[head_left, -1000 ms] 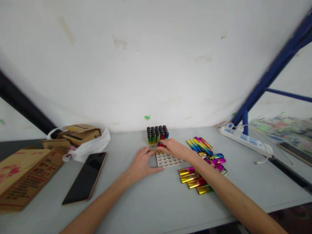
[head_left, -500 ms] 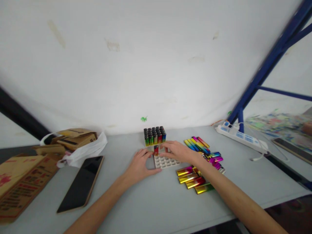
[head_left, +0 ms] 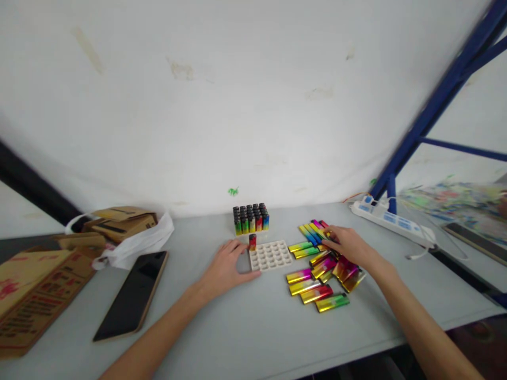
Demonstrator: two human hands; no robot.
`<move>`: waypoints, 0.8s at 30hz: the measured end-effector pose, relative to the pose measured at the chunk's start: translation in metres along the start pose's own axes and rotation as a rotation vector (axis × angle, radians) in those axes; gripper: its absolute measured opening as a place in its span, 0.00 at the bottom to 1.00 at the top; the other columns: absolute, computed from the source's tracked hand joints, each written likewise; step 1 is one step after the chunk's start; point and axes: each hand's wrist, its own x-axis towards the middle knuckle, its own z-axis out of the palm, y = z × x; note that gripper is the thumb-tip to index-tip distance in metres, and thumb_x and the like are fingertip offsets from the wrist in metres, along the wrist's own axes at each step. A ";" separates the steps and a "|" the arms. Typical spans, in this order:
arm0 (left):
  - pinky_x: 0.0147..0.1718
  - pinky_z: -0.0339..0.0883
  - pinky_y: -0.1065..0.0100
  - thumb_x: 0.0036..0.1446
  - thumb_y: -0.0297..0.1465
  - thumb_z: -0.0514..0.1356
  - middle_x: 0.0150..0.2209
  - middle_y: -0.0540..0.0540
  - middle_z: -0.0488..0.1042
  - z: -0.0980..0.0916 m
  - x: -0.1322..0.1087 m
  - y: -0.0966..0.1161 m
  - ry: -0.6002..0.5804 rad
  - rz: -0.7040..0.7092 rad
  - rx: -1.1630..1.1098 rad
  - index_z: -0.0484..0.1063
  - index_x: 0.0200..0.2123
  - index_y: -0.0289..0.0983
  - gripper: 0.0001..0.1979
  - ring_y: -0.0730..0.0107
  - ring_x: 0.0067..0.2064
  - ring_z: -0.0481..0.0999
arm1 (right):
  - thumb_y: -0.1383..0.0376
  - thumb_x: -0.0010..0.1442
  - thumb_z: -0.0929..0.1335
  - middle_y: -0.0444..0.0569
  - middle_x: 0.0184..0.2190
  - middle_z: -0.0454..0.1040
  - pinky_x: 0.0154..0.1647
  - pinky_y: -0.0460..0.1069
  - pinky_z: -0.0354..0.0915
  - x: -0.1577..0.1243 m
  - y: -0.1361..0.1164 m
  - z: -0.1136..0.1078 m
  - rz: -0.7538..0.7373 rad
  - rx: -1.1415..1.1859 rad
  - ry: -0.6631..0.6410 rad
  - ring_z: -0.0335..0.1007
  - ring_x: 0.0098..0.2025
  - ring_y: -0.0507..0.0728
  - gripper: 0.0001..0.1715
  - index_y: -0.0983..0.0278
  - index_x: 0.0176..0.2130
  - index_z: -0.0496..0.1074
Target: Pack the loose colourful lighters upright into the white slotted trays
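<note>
Though alone in tray (head_left: 271, 256), lighter (head_left: 252, 243) upright.

Left hand (head_left: 225, 266): bare; slender fingers, slim thumb (head_left: 249, 275), back of the hand smooth and gently rounded. Left wrist (head_left: 200, 290): bare, narrower than the hand. Left forearm (head_left: 158, 330): bare, slim, smooth in outline, widening gradually toward the near edge of the view.

Right hand (head_left: 346, 245): bare; same slight build, rounded knuckle line, back tapering into the wrist. Right wrist (head_left: 384, 272): bare, narrow. Right forearm (head_left: 422, 319): bare, slim, broadening toward the near right.

Both limbs match in proportion. Fingernails and fine skin detail appear too small to resolve reliably here.
</note>
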 end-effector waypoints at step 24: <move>0.60 0.73 0.46 0.54 0.54 0.74 0.51 0.39 0.79 0.001 -0.001 -0.004 0.023 0.033 -0.007 0.77 0.53 0.40 0.32 0.45 0.55 0.79 | 0.32 0.64 0.68 0.46 0.34 0.75 0.37 0.53 0.72 0.055 -0.145 0.030 -0.092 1.227 -0.019 0.73 0.32 0.56 0.35 0.61 0.39 0.72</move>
